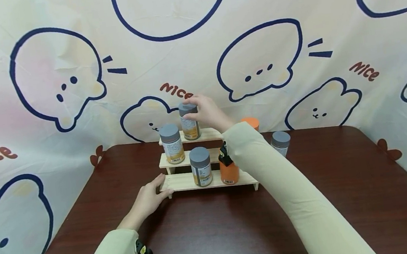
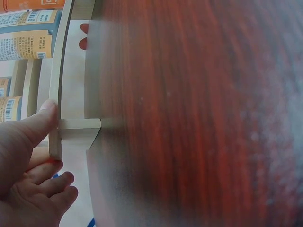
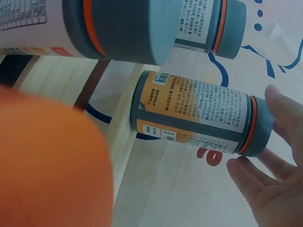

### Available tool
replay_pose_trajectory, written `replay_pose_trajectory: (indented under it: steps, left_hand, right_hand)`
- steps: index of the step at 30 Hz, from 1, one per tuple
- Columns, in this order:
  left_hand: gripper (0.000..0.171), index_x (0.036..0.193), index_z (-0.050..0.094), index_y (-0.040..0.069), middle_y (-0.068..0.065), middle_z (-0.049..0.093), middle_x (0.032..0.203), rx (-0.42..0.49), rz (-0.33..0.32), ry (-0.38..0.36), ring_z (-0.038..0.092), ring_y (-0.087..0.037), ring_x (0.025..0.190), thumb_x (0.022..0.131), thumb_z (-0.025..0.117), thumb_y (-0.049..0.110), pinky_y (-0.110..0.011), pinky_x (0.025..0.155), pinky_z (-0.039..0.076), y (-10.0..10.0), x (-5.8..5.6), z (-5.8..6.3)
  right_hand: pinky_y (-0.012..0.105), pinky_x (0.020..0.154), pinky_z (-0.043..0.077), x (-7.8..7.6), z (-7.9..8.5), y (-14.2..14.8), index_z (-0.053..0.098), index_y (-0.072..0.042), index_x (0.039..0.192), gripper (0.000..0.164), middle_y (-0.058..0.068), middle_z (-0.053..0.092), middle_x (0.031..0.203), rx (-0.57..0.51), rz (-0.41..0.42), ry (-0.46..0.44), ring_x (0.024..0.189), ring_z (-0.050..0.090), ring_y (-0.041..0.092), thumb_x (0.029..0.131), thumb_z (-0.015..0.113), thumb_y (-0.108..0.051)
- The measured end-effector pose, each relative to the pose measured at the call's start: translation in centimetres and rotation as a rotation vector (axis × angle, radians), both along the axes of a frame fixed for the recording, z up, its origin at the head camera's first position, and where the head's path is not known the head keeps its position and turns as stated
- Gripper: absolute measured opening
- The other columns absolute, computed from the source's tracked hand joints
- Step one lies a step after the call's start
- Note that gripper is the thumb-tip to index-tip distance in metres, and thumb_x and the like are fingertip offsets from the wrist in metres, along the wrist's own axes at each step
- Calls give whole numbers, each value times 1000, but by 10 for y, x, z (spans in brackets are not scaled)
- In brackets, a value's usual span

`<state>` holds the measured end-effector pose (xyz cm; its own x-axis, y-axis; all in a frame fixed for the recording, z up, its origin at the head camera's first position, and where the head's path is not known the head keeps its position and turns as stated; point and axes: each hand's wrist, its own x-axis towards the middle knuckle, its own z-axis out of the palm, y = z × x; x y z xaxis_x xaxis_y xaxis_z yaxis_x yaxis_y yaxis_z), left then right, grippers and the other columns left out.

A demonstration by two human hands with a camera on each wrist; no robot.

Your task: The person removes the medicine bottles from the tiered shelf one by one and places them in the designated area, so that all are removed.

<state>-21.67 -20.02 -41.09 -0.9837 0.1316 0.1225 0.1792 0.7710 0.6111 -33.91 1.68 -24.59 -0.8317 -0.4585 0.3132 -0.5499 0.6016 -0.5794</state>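
My left hand (image 1: pixel 147 199) pinches the left end of the bottom step of a pale wooden three-step rack (image 1: pixel 183 182). In the left wrist view the thumb lies on the step's top face, with fingers (image 2: pixel 45 171) at its underside. On the top step stands a pill bottle (image 1: pixel 190 127) with a grey lid and a yellow-and-white label. My right hand (image 1: pixel 207 111) holds this bottle by its lid, thumb and fingers on opposite sides in the right wrist view. Another grey-lidded bottle (image 1: pixel 172 145) is on the middle step, and one more (image 1: pixel 201 167) stands on the bottom step.
An orange bottle (image 1: pixel 229 174) stands on the bottom step, partly behind my right wrist. Past the right forearm, an orange lid (image 1: pixel 250 122) and a grey-lidded bottle (image 1: pixel 280 139) show. A patterned cloth (image 1: pixel 195 60) hangs behind the dark wooden table (image 1: pixel 217 235).
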Motion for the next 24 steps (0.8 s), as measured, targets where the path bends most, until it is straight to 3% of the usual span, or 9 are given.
replay_pose_trajectory:
  steps: [24]
  left_hand:
    - [60,134,42,-8,-23,38,138,2,-1,-3,34,-36,127,87,66,22,-50,99,31,0,0,1]
  right_hand:
    - [33,88,45,-2,-3,-9,61,-7,119,33,9,56,121,-35,-85,-42,108,54,21,87,66,-12]
